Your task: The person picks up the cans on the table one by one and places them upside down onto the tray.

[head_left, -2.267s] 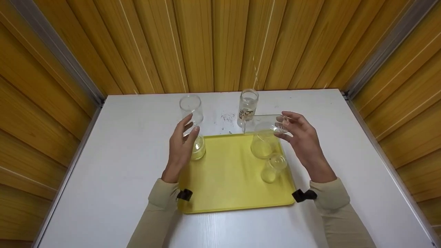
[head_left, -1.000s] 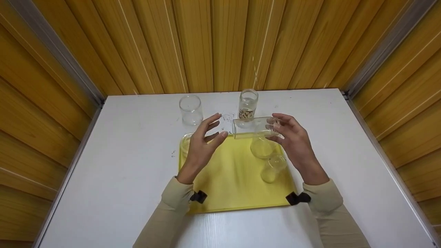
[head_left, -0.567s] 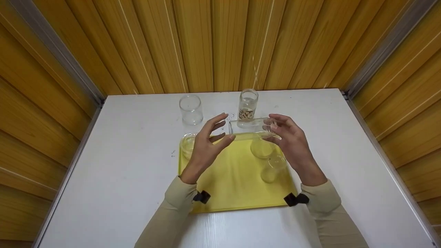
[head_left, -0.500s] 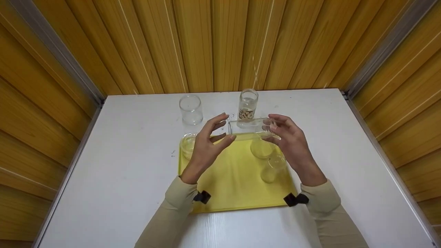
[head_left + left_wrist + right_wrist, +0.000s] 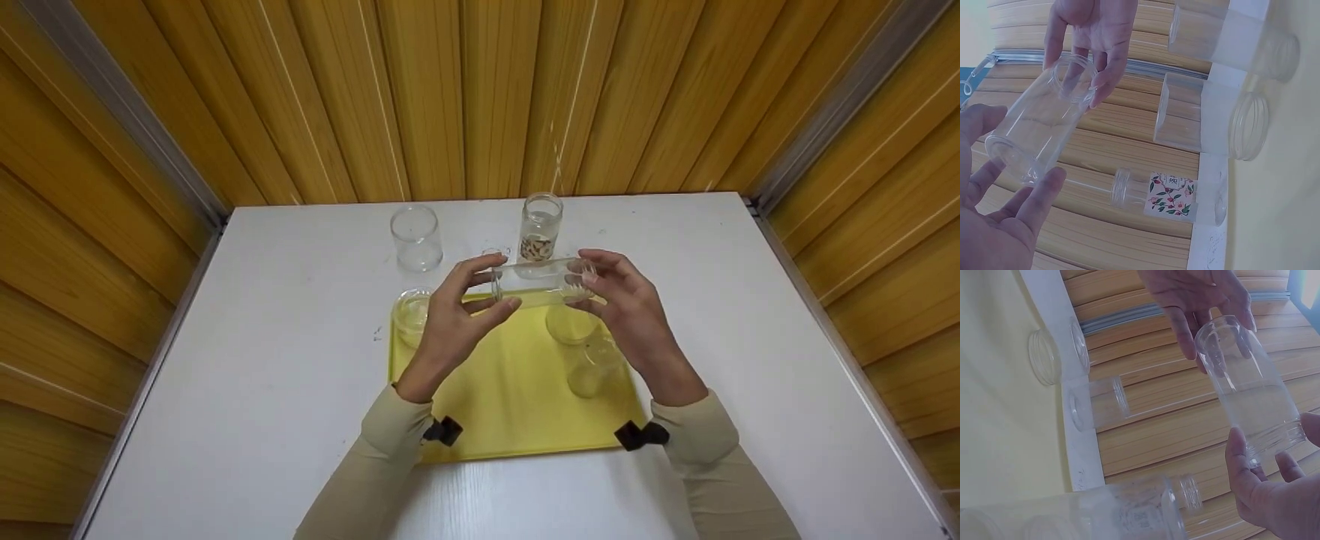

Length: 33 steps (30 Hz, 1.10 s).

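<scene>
Clearly, the clear glass jar is getting both hands' attention: it lies on its side in mid-air over the rear edge of the yellow tray. From where I stand, the right hand grasps its threaded mouth end, fingers on the far side and thumb on the near. The left hand curves its fingers and thumb round the base end, grasping that too, though how firmly I can't tell. A hold at each end probably keeps the smooth glass level and leaves its middle uncovered.

On the tray, a short glass occupies the left rear corner, half hidden behind the left hand. Two more glass vessels sit along the right side, one nearer the front; I can't make out which way up they are. Keeping to the sides, they seem to leave the tray's middle free. Behind it, on the white worktop, a wide glass and a jar with a flowered label stand upright and well apart, which likely guards against knocks.
</scene>
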Available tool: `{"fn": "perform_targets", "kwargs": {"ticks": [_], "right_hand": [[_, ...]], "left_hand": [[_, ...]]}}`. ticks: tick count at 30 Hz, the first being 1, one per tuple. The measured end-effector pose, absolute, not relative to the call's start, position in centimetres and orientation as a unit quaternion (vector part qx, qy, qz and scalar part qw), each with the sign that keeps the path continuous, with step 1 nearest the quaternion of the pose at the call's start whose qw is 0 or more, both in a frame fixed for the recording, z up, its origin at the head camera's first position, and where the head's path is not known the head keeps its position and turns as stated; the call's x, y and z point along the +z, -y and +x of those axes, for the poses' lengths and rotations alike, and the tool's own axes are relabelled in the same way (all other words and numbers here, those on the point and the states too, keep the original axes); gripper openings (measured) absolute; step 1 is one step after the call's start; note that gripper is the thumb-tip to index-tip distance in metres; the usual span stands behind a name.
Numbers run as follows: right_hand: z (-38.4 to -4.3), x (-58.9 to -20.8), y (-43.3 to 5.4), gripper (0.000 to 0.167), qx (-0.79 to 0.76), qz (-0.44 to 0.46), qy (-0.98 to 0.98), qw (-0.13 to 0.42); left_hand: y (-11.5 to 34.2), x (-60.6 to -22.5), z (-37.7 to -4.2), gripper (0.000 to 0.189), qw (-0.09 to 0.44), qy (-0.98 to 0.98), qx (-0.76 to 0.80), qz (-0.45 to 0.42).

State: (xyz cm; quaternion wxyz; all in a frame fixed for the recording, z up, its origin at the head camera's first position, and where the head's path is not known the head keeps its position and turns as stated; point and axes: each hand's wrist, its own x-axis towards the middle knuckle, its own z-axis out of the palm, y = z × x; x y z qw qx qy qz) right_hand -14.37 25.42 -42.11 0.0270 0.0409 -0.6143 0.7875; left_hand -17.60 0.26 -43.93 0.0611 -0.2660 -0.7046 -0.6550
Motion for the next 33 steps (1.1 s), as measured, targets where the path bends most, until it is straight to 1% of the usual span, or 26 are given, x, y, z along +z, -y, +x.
{"fn": "perform_targets", "kwargs": {"ticks": [15,21,27,33], "right_hand": [[-14.31,-42.04,-25.18,0.039,0.791,0.039,0.611,0.020],[-14.40,-42.12,-25.18,0.037,0.786,0.039,0.617,0.016],[-14.34,-42.01,-25.17,0.039,0.776,0.047,0.629,0.011],[-14.25,-42.03,-25.22,0.040,0.758,0.045,0.650,0.019]], "left_hand": [[-0.21,-43.74,-17.37,0.046,0.070,0.713,-0.648,-0.257],[-0.05,-43.78,-17.31,0.046,0.077,0.712,-0.647,-0.263],[0.11,-43.75,-17.23,0.045,0.082,0.713,-0.645,-0.262],[0.38,-43.70,-17.09,0.044,0.084,0.713,-0.645,-0.260]]}}
